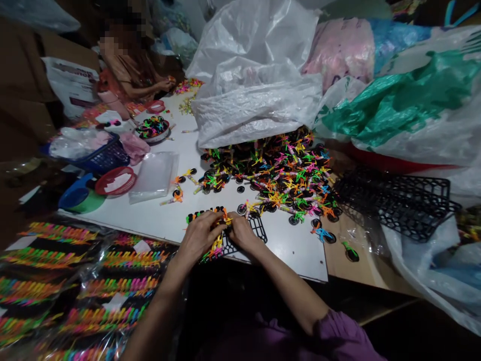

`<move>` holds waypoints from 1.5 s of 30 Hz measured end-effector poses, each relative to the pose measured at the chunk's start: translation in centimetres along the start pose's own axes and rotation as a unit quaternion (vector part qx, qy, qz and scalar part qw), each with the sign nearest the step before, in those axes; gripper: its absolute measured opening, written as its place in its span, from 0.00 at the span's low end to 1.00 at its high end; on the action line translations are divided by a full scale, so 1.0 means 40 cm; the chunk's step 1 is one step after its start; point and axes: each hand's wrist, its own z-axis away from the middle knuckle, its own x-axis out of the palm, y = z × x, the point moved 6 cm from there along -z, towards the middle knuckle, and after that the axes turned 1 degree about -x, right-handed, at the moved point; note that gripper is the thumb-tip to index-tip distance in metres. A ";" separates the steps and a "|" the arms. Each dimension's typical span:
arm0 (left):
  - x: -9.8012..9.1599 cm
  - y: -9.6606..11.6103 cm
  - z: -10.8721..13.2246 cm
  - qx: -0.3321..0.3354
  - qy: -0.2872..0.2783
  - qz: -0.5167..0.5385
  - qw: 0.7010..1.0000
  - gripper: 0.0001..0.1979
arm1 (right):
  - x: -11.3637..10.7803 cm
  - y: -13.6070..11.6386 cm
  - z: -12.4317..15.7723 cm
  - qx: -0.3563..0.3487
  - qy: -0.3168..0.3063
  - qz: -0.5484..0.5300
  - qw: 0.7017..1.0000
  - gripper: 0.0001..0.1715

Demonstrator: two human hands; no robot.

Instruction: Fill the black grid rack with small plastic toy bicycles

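My left hand (pixel 201 235) and my right hand (pixel 240 234) meet over a black plastic grid rack (pixel 250 231), and their fingers pinch a small neon plastic toy (pixel 225 219) with an orange part. A row of similar toys with black wheels stands in the rack (pixel 205 214), partly hidden by my hands. Beyond my fingers, a large heap of these toys (pixel 278 175) spills from under a white plastic sack (pixel 251 95) onto the white table (pixel 285 250). Loose toys lie scattered around the heap.
Stacked black grid racks (pixel 394 203) lie to the right. Bags of packed colourful toys (pixel 75 286) cover the lower left. A co-worker (pixel 128 70) handles toys at the far end, near a bowl of toys (pixel 152 129). A blue basket (pixel 105 156) stands at the left.
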 end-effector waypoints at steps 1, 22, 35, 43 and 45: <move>0.003 0.000 0.001 0.002 0.005 -0.007 1.000 0.14 | 0.005 -0.003 -0.002 0.001 -0.011 0.023 1.000 0.18; -0.111 0.008 0.061 -0.041 0.147 0.033 0.988 0.13 | -0.147 0.017 0.051 -0.096 -0.028 0.227 0.969 0.13; 0.001 0.027 0.039 0.005 0.054 -0.019 0.998 0.12 | -0.128 0.024 0.022 0.082 -0.020 0.201 0.976 0.13; -0.008 0.015 0.022 0.008 0.018 0.002 1.000 0.13 | -0.133 0.048 0.045 0.127 0.028 -0.038 0.991 0.10; -0.008 0.006 0.009 -0.004 0.031 -0.004 1.000 0.13 | -0.115 0.035 0.087 0.089 0.046 -0.110 0.989 0.08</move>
